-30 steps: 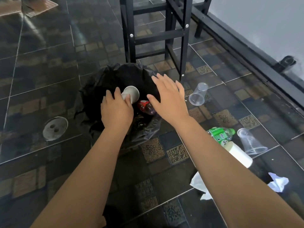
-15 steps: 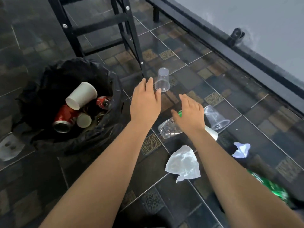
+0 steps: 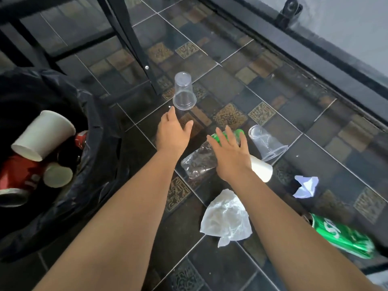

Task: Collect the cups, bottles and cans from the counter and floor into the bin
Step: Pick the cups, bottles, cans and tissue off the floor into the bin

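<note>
Low over the tiled floor (image 3: 235, 85), both hands reach out empty, fingers spread apart. Left hand (image 3: 173, 135) stops just short of a clear cup (image 3: 183, 92) lying on its side, mouth toward the camera; fingertip near the rim, contact cannot be told. Right hand (image 3: 230, 156) hovers over a clear bottle (image 3: 198, 161) with green label, hiding its middle; whether the palm touches it cannot be told. A paper cup (image 3: 261, 170) shows only its open end past the right wrist. Second clear cup (image 3: 265, 144) lies just beside the bottle's cap end. Green can (image 3: 344, 237) lower right, partly behind the right forearm and blurred. Crumpled plastic bag (image 3: 227, 217) between the forearms; white paper scrap (image 3: 305, 186) to its right.

Bin (image 3: 98, 164) with black liner is cut off at the left edge; inside, a white cup (image 3: 43, 136), a smaller cup (image 3: 57, 174), red cans (image 3: 17, 179); deeper contents too dark to read. Black frame legs (image 3: 134, 45) run out of the top.

Against half a second ago: left hand has come closer to the clear cup, right hand sits further over the bottle, the view has shifted right so less of the bin shows and more of the green can.
</note>
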`<move>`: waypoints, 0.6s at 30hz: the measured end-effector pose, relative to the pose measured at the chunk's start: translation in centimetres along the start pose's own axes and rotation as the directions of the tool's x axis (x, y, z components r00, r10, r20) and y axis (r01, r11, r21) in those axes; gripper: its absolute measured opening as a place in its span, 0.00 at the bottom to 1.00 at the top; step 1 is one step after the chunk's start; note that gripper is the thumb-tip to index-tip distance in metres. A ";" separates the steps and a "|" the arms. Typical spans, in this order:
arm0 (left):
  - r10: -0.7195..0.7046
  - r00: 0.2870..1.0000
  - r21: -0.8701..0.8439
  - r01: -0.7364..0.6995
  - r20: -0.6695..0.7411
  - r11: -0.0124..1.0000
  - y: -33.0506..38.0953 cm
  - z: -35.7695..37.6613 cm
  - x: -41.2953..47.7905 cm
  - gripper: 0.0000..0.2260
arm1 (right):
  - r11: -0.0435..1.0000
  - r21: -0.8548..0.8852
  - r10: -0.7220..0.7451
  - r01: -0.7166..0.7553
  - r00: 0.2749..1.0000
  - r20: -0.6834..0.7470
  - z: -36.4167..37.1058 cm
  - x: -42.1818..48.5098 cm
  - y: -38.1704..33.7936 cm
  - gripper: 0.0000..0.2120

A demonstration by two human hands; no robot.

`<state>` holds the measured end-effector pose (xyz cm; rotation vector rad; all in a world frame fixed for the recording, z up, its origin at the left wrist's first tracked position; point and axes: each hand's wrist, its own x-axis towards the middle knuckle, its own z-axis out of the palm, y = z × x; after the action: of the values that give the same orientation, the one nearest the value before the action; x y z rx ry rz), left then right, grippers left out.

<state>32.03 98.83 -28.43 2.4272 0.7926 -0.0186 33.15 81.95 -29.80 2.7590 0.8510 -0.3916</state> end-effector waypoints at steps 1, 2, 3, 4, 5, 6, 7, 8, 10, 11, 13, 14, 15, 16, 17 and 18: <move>0.006 1.000 -0.010 -0.006 -0.007 1.000 0.2 0.3 0.9 0.34 | 1.000 -0.007 0.007 -0.007 1.000 -0.001 0.0 0.6 0.1 0.45; 0.018 1.000 -0.014 -0.019 -0.019 1.000 0.5 0.6 1.8 0.35 | 1.000 -0.006 0.012 -0.012 1.000 -0.005 0.1 1.1 0.3 0.45; 0.028 0.999 -0.022 -0.028 -0.034 0.999 0.8 0.8 2.8 0.36 | 1.000 0.000 0.015 -0.015 1.000 -0.011 0.0 1.6 0.5 0.43; 0.029 0.998 -0.037 -0.031 -0.051 0.999 1.2 1.0 3.8 0.36 | 1.000 0.009 0.013 -0.013 1.000 -0.018 0.0 2.1 0.7 0.40; 0.021 0.998 -0.064 -0.025 -0.063 0.998 1.6 1.2 4.8 0.37 | 1.000 0.021 0.009 -0.009 1.000 -0.027 -0.1 2.5 0.9 0.37; 0.009 0.998 -0.101 -0.015 -0.068 0.995 2.0 1.3 5.7 0.38 | 0.999 0.034 0.004 -0.003 0.999 -0.040 -0.2 2.9 1.1 0.34; -0.006 0.998 -0.141 -0.004 -0.067 0.990 2.4 1.5 6.7 0.40 | 0.999 0.046 0.000 0.002 0.999 -0.053 -0.4 3.2 1.3 0.31; -0.022 0.998 -0.178 0.010 -0.063 0.984 2.8 1.6 7.5 0.42 | 0.998 0.059 0.001 0.003 0.998 -0.068 -0.5 3.5 1.4 0.29; -0.066 0.996 -0.240 0.051 -0.055 0.969 3.5 1.7 9.0 0.45 | 0.996 0.090 0.015 -0.006 0.996 -0.094 -0.5 3.9 1.5 0.24; -0.092 0.995 -0.268 0.076 -0.049 0.961 3.7 1.8 9.7 0.45 | 0.994 0.107 0.023 -0.012 0.995 -0.101 -0.6 4.1 1.6 0.23; -0.119 0.992 -0.296 0.099 -0.047 0.950 3.9 1.9 10.8 0.44 | 0.992 0.127 0.031 -0.017 0.993 -0.111 -0.6 4.3 1.8 0.21; -0.116 0.991 -0.295 0.093 -0.063 0.951 3.9 1.8 11.3 0.42 | 0.991 0.133 0.035 -0.019 0.992 -0.118 -0.5 4.3 1.9 0.20; -0.106 0.990 -0.285 0.077 -0.090 0.956 3.8 1.8 11.7 0.38 | 0.990 0.139 0.042 -0.024 0.991 -0.128 -0.4 4.4 2.0 0.19; -0.094 0.988 -0.273 0.057 -0.125 0.960 3.8 1.7 12.0 0.33 | 0.989 0.145 0.048 -0.027 0.989 -0.140 -0.3 4.5 2.1 0.18; -0.086 0.984 -0.267 0.042 -0.156 0.963 3.7 1.5 12.0 0.29 | 0.989 0.146 0.050 -0.028 0.988 -0.148 -0.2 4.4 2.1 0.18; -0.085 0.980 -0.273 0.034 -0.178 0.962 3.7 1.3 12.0 0.26 | 0.989 0.141 0.055 -0.033 0.987 -0.154 -0.2 4.4 2.1 0.18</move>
<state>44.11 102.14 -29.82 2.1682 0.8899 0.2824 37.88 82.61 -30.75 2.9641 0.8260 -0.2343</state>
